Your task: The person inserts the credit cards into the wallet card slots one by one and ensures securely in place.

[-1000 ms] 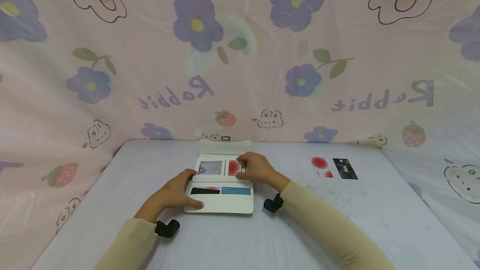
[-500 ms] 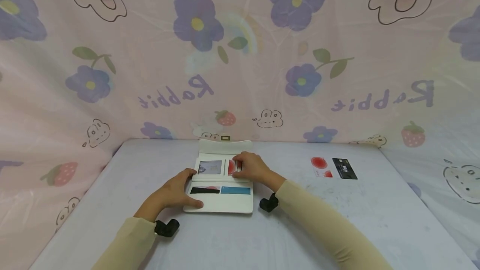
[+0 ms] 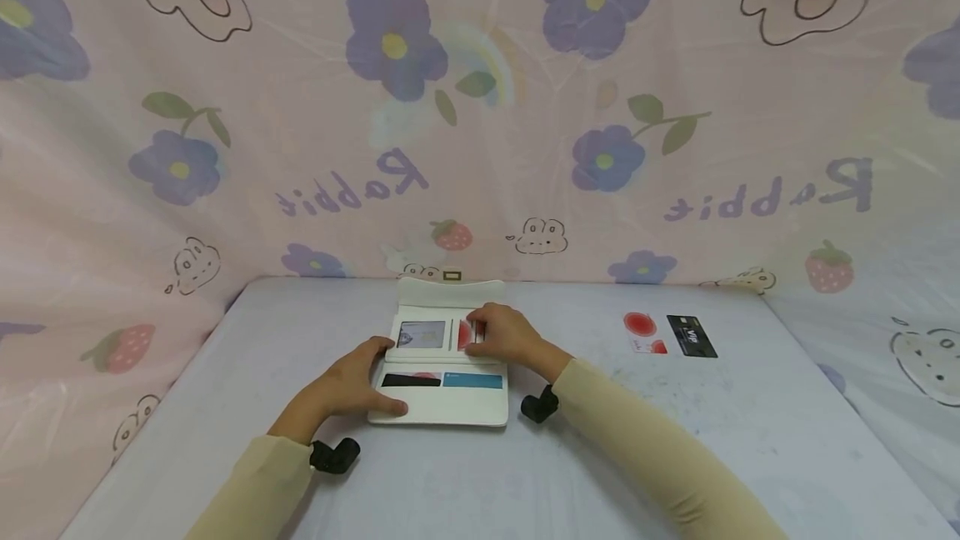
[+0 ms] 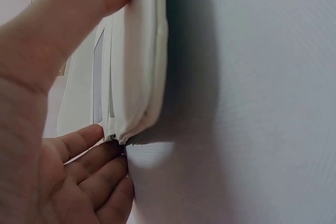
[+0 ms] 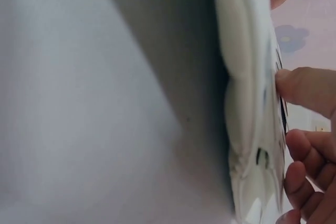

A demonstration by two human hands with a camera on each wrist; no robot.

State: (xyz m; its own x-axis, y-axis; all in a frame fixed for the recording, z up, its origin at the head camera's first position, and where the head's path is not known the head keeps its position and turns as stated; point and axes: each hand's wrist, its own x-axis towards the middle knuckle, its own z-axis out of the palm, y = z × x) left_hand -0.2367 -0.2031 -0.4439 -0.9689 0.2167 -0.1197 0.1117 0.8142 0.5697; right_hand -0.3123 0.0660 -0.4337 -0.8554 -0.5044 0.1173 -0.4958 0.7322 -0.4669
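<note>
A white wallet (image 3: 450, 412) lies unfolded on the table, with a blue card (image 3: 472, 380) and a black card (image 3: 411, 382) in its near slots. My left hand (image 3: 341, 386) holds the wallet's left side, thumb on the near panel and fingers at the edge. My right hand (image 3: 513, 336) is over the right window of the middle panel. Its thumb and fingers pinch a red-and-white card (image 3: 464, 335), mostly hidden by the fingers. In the right wrist view, the right thumb (image 5: 304, 88) and fingertips meet the wallet's face.
To the right lie a second red-and-white card (image 3: 643, 332) and a black VIP card (image 3: 692, 336). The wallet's left window holds a pale card (image 3: 422, 335). A patterned curtain (image 3: 480, 132) hangs behind the white table (image 3: 420, 490).
My right hand has moved slightly left over the window, covering more of the red-and-white card, then stays there. The left hand and the wallet look unmoved.
</note>
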